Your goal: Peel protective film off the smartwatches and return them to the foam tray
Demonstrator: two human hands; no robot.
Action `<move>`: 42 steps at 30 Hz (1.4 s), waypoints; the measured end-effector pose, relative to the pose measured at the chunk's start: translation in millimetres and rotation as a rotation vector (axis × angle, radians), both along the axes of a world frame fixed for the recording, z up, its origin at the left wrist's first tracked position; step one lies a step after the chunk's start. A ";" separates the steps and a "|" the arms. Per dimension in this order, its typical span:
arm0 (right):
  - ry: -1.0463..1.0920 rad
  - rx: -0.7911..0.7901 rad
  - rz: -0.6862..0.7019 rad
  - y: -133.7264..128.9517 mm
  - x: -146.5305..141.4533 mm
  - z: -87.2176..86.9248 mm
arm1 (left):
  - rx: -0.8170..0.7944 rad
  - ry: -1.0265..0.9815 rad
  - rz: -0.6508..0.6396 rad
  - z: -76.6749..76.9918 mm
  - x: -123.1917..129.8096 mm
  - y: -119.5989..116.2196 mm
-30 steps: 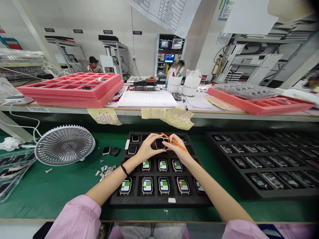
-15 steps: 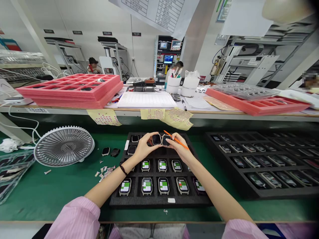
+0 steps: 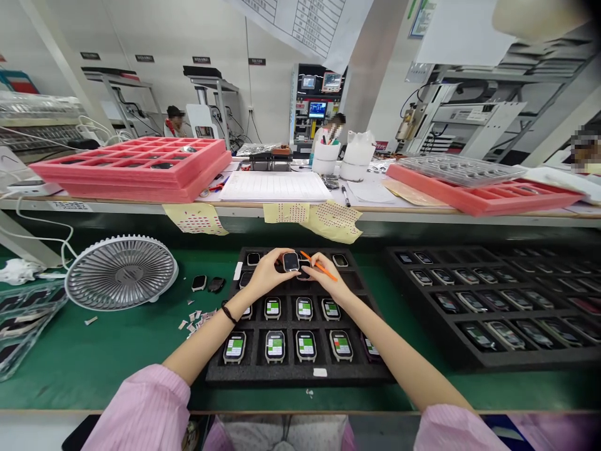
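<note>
My left hand (image 3: 272,274) is closed around a smartwatch case (image 3: 290,262) with a dark screen, holding it above the black foam tray (image 3: 300,374). Close to its right, my right hand (image 3: 331,280) grips a thin orange stick (image 3: 320,267) that slants across the fingers. Under those fingertips is a second dark-screened watch (image 3: 304,272), partly covered; I cannot tell whether it is held or rests in a slot. In the tray's nearer rows sit several watches with lit green and white screens, such as this watch (image 3: 305,346).
A round fan (image 3: 126,274) stands at left, near two loose watch cases (image 3: 199,283) and small paper scraps (image 3: 197,322). Another black tray of watches (image 3: 469,351) lies at right. On the shelf above are red foam trays (image 3: 131,181) and a paper form (image 3: 275,186).
The right hand's watch has gone lower and left, partly beneath the fingers. Both hands have shifted slightly left, and the left hand's watch now faces me more squarely.
</note>
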State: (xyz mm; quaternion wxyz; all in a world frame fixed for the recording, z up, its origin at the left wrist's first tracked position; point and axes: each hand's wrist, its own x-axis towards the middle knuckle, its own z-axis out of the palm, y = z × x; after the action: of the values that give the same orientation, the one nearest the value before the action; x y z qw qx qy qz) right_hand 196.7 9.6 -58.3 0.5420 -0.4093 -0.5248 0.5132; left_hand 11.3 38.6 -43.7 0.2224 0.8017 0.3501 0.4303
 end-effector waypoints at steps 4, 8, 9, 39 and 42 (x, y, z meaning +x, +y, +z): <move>-0.264 0.034 0.042 8.0 -0.7 -19.2 | 0.008 0.185 0.050 2.3 -17.0 3.0; -0.403 0.149 0.015 7.4 6.8 -17.3 | -0.016 0.381 0.072 -4.7 -32.2 -0.1; -0.409 0.160 -0.015 7.0 9.4 -14.5 | -0.018 0.411 0.065 -6.0 -34.8 -1.4; -0.522 -0.218 0.317 -35.8 -72.9 -6.6 | -0.206 0.776 0.199 7.1 -82.4 -78.6; -0.553 -0.156 0.287 -37.8 -80.9 -5.7 | -0.353 0.696 0.088 15.2 -87.8 -77.0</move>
State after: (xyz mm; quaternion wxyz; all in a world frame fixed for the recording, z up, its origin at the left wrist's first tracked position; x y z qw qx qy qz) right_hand 115.8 -28.1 -64.1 0.2676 -0.4955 -0.6636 0.4924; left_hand -76.5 -38.4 -28.5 0.2062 0.8333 0.5075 0.0752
